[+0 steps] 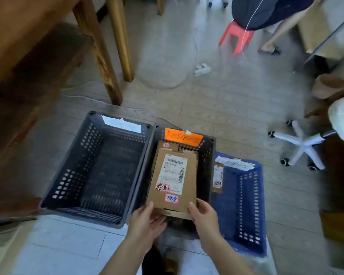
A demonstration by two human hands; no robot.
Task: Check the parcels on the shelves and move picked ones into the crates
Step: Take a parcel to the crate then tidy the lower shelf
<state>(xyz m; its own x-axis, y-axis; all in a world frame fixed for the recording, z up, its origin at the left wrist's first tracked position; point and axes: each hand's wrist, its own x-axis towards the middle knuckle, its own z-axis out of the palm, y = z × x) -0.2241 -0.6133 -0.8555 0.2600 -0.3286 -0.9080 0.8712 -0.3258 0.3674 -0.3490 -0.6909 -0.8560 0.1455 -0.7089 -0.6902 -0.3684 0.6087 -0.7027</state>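
Your left hand (145,221) and right hand (204,217) are low in the frame centre, both grasping the near end of the parcel (173,175)
- left: thumb on top at the near left corner, fingers (158,220) curled under the edge
- right: thumb on top at the near right corner, rest of that hand wrapped around the side and underneath
- parcel: flat brown cardboard mailer, tilted, far end down inside the middle crate (209,155), near end up at your hands
- on its face: white shipping label (174,173) with barcodes, red-edged sticker (162,188) and blue-edged sticker (171,199), both handwritten, can't read them
- more flat cardboard shows past its far end, can't tell if it's a separate item
- middle crate is dark, orange tag (184,137) on its far wall
- grey crate (72,165) touching it on the frame left, white tag on the far wall
- blue crate (260,205) just beside it on the frame right, white tag on the far rim, small parcel (217,177) standing against its left wall
- all three sit on the floor (236,108)
- upper left: wooden leg (99,52)
- upper right: a person (266,10) on a red stool (236,36)
- right edge: white chair base (302,145)
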